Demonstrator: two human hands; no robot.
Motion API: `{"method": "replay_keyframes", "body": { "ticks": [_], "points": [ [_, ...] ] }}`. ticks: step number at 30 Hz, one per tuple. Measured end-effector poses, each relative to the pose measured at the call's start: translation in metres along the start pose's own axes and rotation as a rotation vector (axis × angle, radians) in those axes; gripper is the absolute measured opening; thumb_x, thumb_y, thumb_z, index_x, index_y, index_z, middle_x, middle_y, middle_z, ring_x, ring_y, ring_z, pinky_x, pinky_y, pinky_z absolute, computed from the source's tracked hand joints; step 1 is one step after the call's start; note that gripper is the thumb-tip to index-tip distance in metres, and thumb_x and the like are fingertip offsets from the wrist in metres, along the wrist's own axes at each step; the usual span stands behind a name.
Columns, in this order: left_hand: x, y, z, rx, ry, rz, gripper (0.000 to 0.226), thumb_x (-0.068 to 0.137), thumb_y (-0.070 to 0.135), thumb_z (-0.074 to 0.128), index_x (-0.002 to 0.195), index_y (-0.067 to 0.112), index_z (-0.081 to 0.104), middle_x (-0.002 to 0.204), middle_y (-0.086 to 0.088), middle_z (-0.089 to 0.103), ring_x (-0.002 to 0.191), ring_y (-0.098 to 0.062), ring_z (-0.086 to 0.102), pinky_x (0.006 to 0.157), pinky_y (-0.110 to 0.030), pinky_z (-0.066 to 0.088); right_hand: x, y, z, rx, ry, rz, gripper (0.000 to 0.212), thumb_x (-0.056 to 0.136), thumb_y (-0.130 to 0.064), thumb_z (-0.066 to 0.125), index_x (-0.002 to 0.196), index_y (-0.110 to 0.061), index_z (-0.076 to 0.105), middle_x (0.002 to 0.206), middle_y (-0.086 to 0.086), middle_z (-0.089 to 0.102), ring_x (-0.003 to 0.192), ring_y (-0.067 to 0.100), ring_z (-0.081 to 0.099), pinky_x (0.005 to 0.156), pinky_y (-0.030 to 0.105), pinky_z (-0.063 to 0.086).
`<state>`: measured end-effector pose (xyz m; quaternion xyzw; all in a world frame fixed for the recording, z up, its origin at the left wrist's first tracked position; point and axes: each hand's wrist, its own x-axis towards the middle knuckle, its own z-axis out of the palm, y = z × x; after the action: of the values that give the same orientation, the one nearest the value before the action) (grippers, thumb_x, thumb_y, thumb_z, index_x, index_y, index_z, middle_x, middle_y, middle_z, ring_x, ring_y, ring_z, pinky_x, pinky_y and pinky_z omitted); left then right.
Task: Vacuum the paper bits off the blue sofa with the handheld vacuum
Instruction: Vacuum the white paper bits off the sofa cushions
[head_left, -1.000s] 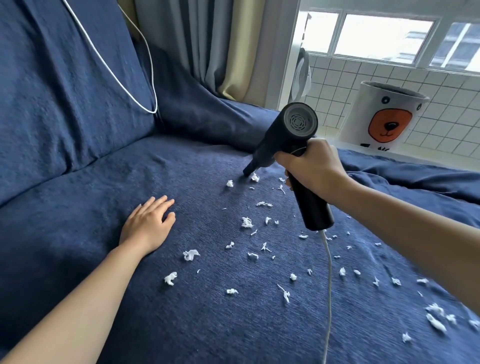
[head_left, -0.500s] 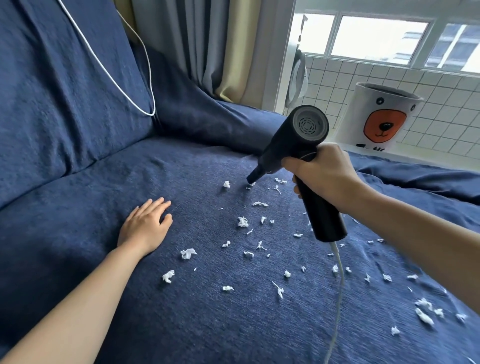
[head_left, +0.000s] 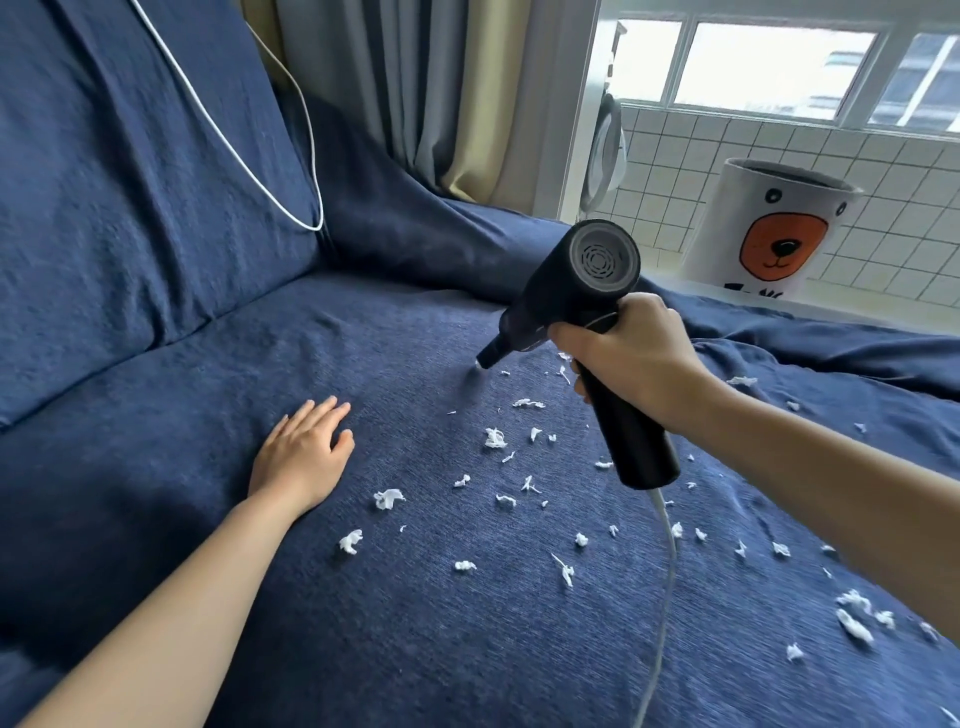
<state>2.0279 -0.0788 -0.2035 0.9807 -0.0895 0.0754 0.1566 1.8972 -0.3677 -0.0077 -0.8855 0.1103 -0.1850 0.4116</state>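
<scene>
Handheld vacuum (head_left: 571, 296) sitting centre-right of frame, nozzle touching blue sofa (head_left: 208, 364) seat. Right hand (head_left: 631, 358) wrapping grip around handle. Paper bits (head_left: 493, 438) lying scattered lower right. Left hand (head_left: 304, 454) resting flat, fingers straight, centre-left.

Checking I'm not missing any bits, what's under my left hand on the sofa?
Your left hand rests flat on the blue sofa, on bare fabric. The nearest paper bits lie to its right. Anything beneath the palm is covered.
</scene>
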Motion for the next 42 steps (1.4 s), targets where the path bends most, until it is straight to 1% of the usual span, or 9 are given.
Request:
{"method": "replay_keyframes", "body": {
  "ticks": [5, 11, 16, 22, 29, 35, 38, 40, 42],
  "points": [
    [-0.003, 0.002, -0.001, -0.004, 0.002, -0.009, 0.048, 0.1, 0.036, 0.035, 0.147, 0.027, 0.035, 0.157, 0.009, 0.025, 0.146, -0.013, 0.017, 0.12, -0.034, 0.009, -0.006, 0.004, -0.016, -0.01, 0.001, 0.024, 0.021, 0.081, -0.02, 0.074, 0.065, -0.008, 0.067, 0.071, 0.017, 0.073, 0.049, 0.022, 0.07, 0.053, 0.033, 0.061],
    [-0.005, 0.002, -0.001, -0.002, 0.004, -0.013, 0.048, 0.1, 0.036, 0.035, 0.147, 0.027, 0.034, 0.157, 0.009, 0.025, 0.146, -0.012, 0.017, 0.12, -0.034, 0.009, -0.003, 0.005, -0.009, -0.032, 0.029, 0.012, 0.021, 0.079, -0.023, 0.074, 0.064, -0.009, 0.068, 0.067, 0.016, 0.074, 0.053, 0.024, 0.073, 0.06, 0.041, 0.064],
    [-0.005, 0.001, 0.0, -0.001, 0.008, -0.012, 0.048, 0.1, 0.036, 0.035, 0.147, 0.027, 0.034, 0.157, 0.009, 0.025, 0.146, -0.012, 0.017, 0.12, -0.034, 0.009, -0.004, 0.002, -0.001, -0.015, -0.009, -0.002, 0.023, 0.078, -0.023, 0.074, 0.064, -0.006, 0.067, 0.069, 0.017, 0.074, 0.052, 0.023, 0.072, 0.06, 0.043, 0.063],
    [-0.007, 0.002, -0.002, -0.002, -0.001, -0.017, 0.048, 0.1, 0.035, 0.035, 0.148, 0.027, 0.034, 0.157, 0.009, 0.025, 0.146, -0.013, 0.017, 0.12, -0.034, 0.009, -0.013, 0.0, -0.014, -0.092, -0.009, -0.027, 0.022, 0.08, -0.022, 0.073, 0.064, -0.01, 0.066, 0.068, 0.015, 0.074, 0.048, 0.019, 0.07, 0.057, 0.035, 0.063],
    [-0.024, 0.004, -0.006, -0.047, 0.009, -0.028, 0.046, 0.1, 0.033, 0.038, 0.145, 0.025, 0.039, 0.156, 0.008, 0.028, 0.146, -0.014, 0.019, 0.12, -0.034, 0.01, -0.035, -0.008, -0.021, 0.009, -0.08, 0.012, 0.02, 0.078, -0.02, 0.075, 0.062, -0.01, 0.067, 0.065, 0.016, 0.073, 0.05, 0.024, 0.07, 0.055, 0.038, 0.063],
    [-0.048, 0.003, -0.009, -0.077, 0.013, -0.014, 0.044, 0.1, 0.031, 0.039, 0.144, 0.026, 0.042, 0.156, 0.009, 0.029, 0.146, -0.013, 0.019, 0.12, -0.033, 0.01, -0.056, -0.017, -0.012, 0.007, -0.112, -0.03, 0.02, 0.078, -0.02, 0.073, 0.064, -0.009, 0.066, 0.062, 0.013, 0.071, 0.045, 0.019, 0.068, 0.054, 0.035, 0.061],
    [-0.059, 0.002, -0.012, -0.079, 0.013, -0.013, 0.044, 0.1, 0.031, 0.038, 0.144, 0.028, 0.041, 0.156, 0.01, 0.028, 0.146, -0.012, 0.018, 0.119, -0.032, 0.01, -0.063, -0.02, -0.017, 0.019, -0.123, -0.009, 0.019, 0.078, -0.02, 0.074, 0.064, -0.01, 0.066, 0.066, 0.017, 0.072, 0.049, 0.022, 0.07, 0.052, 0.034, 0.059],
    [-0.067, 0.002, -0.014, -0.079, 0.018, -0.01, 0.043, 0.1, 0.031, 0.039, 0.143, 0.028, 0.042, 0.155, 0.01, 0.029, 0.146, -0.012, 0.019, 0.119, -0.032, 0.01, -0.068, -0.021, -0.023, 0.005, -0.112, -0.006, 0.019, 0.078, -0.021, 0.074, 0.064, -0.01, 0.067, 0.069, 0.017, 0.073, 0.053, 0.026, 0.072, 0.053, 0.038, 0.062],
    [-0.073, 0.002, -0.015, -0.087, 0.025, -0.016, 0.043, 0.1, 0.03, 0.04, 0.143, 0.028, 0.043, 0.155, 0.009, 0.03, 0.146, -0.012, 0.02, 0.119, -0.032, 0.011, -0.074, -0.021, -0.03, -0.045, -0.091, -0.022, 0.02, 0.079, -0.023, 0.074, 0.065, -0.01, 0.067, 0.069, 0.015, 0.074, 0.052, 0.023, 0.072, 0.056, 0.037, 0.063]
  ]
}}
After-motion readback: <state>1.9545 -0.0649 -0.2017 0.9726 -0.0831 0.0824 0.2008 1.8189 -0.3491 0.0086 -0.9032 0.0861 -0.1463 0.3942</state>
